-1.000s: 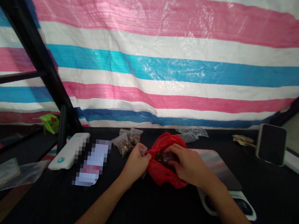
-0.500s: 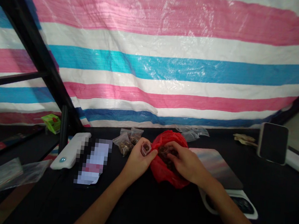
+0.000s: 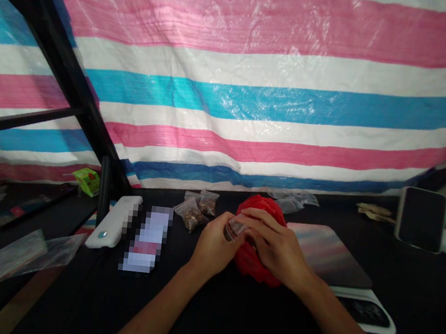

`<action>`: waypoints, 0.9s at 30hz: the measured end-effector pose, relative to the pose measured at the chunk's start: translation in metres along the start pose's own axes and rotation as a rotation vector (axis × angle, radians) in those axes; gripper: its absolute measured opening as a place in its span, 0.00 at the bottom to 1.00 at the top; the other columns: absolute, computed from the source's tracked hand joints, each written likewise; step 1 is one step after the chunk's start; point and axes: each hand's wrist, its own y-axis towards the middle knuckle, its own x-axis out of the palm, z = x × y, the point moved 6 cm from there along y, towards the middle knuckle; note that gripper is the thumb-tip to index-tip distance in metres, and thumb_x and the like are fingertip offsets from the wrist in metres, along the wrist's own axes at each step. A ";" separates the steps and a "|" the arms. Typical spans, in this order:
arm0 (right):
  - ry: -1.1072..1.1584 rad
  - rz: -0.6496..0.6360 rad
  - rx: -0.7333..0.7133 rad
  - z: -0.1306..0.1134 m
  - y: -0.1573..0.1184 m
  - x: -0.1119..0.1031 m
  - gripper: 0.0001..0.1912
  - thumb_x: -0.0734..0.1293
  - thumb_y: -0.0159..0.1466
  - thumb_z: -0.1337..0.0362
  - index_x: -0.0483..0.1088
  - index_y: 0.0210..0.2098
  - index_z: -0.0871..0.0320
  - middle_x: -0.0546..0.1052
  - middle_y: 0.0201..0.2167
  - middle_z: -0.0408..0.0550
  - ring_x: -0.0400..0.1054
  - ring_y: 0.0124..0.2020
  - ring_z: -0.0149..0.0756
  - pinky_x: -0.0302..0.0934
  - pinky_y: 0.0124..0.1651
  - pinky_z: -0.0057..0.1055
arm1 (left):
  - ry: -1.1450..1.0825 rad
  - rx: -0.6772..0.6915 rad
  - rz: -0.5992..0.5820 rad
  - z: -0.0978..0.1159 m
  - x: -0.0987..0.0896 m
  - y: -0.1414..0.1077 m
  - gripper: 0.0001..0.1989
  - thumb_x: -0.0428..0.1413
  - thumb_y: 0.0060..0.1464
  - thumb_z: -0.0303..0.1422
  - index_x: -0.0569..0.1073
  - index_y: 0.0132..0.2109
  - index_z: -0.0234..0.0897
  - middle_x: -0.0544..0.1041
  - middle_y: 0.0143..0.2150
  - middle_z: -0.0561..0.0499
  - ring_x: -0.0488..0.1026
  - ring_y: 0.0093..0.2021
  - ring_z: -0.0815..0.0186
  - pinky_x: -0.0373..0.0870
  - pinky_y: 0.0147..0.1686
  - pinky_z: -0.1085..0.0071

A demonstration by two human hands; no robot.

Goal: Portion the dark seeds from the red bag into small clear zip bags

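Observation:
My left hand (image 3: 217, 245) is closed around a small clear zip bag (image 3: 234, 228) with brown bits inside. Over the mouth of that bag bend the fingers of my right hand (image 3: 281, 242), pinching near its upper edge; the fingertips are partly hidden. Behind and below my right hand, a red plastic bag (image 3: 261, 274) sits on the black table, its contents mostly covered by my fingers. Left of my hands lie several filled zip bags (image 3: 193, 217) of dry brown pieces.
A digital scale (image 3: 385, 314) with a shiny plate is at the right. A phone (image 3: 146, 238) and a white device (image 3: 115, 222) lie left. Empty clear bags (image 3: 293, 200) rest at the back, others (image 3: 18, 257) at far left. A dark-faced stand (image 3: 420, 218) is far right.
My right hand has come out of the red bag and moved left onto the small zip bag's mouth. The view has shifted slightly left.

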 end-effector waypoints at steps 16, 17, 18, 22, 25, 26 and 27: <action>-0.155 -0.019 0.242 0.027 0.006 -0.018 0.19 0.66 0.68 0.64 0.73 0.58 0.50 0.75 0.56 0.51 0.73 0.53 0.47 0.67 0.57 0.46 | 0.002 0.132 0.323 0.019 -0.028 -0.001 0.08 0.59 0.60 0.33 0.65 0.40 0.40 0.66 0.33 0.56 0.65 0.32 0.69 0.63 0.35 0.73; -0.132 -0.022 0.209 0.024 0.006 -0.017 0.21 0.66 0.67 0.65 0.72 0.60 0.50 0.75 0.57 0.52 0.72 0.55 0.48 0.66 0.59 0.47 | -0.001 0.150 0.331 0.021 -0.029 -0.001 0.09 0.59 0.59 0.32 0.65 0.41 0.40 0.66 0.35 0.55 0.65 0.32 0.69 0.64 0.36 0.73; -0.102 -0.005 0.177 0.018 0.007 -0.017 0.24 0.66 0.67 0.66 0.70 0.62 0.50 0.74 0.58 0.52 0.70 0.57 0.48 0.65 0.60 0.48 | 0.003 0.167 0.326 0.022 -0.029 -0.002 0.09 0.59 0.59 0.31 0.65 0.43 0.40 0.66 0.36 0.55 0.66 0.34 0.68 0.65 0.37 0.73; 0.058 0.006 0.034 -0.012 0.008 -0.014 0.24 0.67 0.68 0.65 0.67 0.63 0.47 0.75 0.56 0.51 0.70 0.56 0.45 0.66 0.58 0.44 | 0.072 0.243 0.224 0.025 -0.023 -0.003 0.09 0.55 0.58 0.24 0.66 0.44 0.40 0.68 0.40 0.52 0.68 0.39 0.66 0.66 0.41 0.71; 0.068 -0.050 -0.034 -0.026 0.008 -0.007 0.12 0.68 0.70 0.62 0.73 0.52 0.48 0.78 0.50 0.49 0.73 0.48 0.43 0.67 0.52 0.42 | 0.124 0.260 0.121 0.022 -0.017 -0.003 0.12 0.55 0.55 0.22 0.69 0.45 0.40 0.71 0.41 0.51 0.70 0.42 0.64 0.66 0.43 0.70; 0.061 -0.045 -0.036 -0.027 0.008 -0.005 0.08 0.67 0.71 0.61 0.75 0.48 0.49 0.79 0.47 0.49 0.73 0.46 0.42 0.67 0.51 0.41 | 0.139 0.251 0.104 0.021 -0.017 -0.002 0.14 0.56 0.55 0.22 0.70 0.47 0.40 0.73 0.43 0.50 0.71 0.44 0.63 0.67 0.45 0.69; 0.060 -0.030 -0.029 -0.025 0.008 -0.004 0.06 0.66 0.71 0.61 0.75 0.45 0.50 0.80 0.45 0.49 0.74 0.45 0.41 0.67 0.50 0.41 | 0.156 0.235 0.103 0.019 -0.017 -0.001 0.16 0.57 0.54 0.22 0.70 0.50 0.40 0.74 0.45 0.50 0.72 0.46 0.62 0.68 0.48 0.67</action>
